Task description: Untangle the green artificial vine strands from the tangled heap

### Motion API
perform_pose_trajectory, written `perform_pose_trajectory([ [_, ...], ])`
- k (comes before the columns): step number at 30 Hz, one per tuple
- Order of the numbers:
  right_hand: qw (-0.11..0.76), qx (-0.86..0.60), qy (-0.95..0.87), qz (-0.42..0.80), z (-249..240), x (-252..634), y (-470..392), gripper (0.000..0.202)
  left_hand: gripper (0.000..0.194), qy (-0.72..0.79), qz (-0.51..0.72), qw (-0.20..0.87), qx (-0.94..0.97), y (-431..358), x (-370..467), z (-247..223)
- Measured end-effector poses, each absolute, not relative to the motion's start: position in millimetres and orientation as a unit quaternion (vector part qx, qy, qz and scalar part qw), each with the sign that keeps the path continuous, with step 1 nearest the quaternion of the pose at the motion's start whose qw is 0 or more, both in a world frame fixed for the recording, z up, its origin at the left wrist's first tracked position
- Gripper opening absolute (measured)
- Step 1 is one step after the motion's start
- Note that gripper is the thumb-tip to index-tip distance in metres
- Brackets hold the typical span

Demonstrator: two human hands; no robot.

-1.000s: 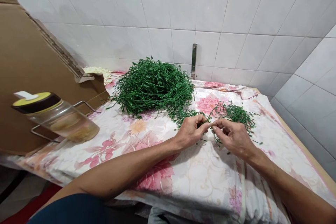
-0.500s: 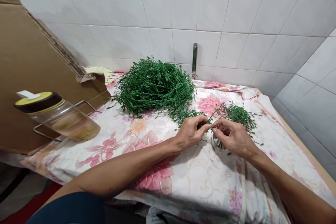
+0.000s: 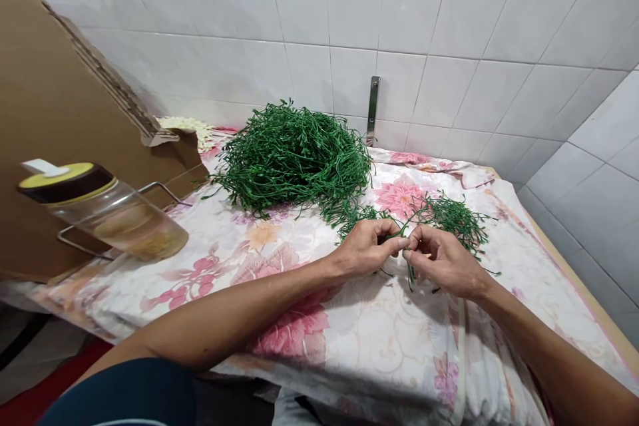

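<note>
My left hand pinches a thin green plastic-looking stem between thumb and fingers. Right beside it, my right hand is closed on the same piece, the fingertips of both hands nearly touching. Fine green sprigs hang below the fingers; their joint is hidden by the fingertips. Behind my left hand rises a large tangled heap of green stems with small bud-like tips. A smaller bunch of green sprigs lies just beyond my right hand.
A clear bottle with a yellow and black lid stands at the left by a wire handle and a cardboard box. Pale pieces lie behind the box. A flowered cloth covers the table; a metal bracket is against the tiled wall.
The view has tipped and shifted slightly. Both hands stay together at the stem, with only small finger movements; the sprigs hanging below have shifted a little.
</note>
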State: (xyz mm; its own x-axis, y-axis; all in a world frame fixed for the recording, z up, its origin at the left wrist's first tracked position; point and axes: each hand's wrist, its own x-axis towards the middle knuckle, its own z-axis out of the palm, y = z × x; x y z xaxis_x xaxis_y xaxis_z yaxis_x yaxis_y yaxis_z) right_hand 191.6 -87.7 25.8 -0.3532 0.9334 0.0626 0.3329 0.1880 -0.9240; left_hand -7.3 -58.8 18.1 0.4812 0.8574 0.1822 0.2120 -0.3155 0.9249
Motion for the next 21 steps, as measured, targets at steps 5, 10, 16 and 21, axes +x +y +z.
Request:
perform_pose_trajectory([
  [5, 0.334, -0.444, -0.654, 0.513, 28.1, 192.0, -86.5, 0.022, 0.034, 0.369, 0.349, 0.479, 0.716, -56.6, -7.1, 16.2],
  [10, 0.331, -0.461, -0.644, 0.513, 31.2, 190.6, -86.4, 0.030, 0.032, 0.384, 0.357, 0.458, 0.717, -54.4, -7.7, 16.2],
  [16, 0.330, -0.479, -0.650, 0.489, 28.6, 185.6, -84.6, 0.022, 0.027, 0.392, 0.377, 0.441, 0.714, -52.9, -4.8, 14.9],
  [21, 0.352, -0.455, -0.755, 0.315, 28.4, 178.1, -87.8, 0.012, 0.027, 0.449, 0.430, 0.408, 0.669, -29.9, -8.8, 14.1],
])
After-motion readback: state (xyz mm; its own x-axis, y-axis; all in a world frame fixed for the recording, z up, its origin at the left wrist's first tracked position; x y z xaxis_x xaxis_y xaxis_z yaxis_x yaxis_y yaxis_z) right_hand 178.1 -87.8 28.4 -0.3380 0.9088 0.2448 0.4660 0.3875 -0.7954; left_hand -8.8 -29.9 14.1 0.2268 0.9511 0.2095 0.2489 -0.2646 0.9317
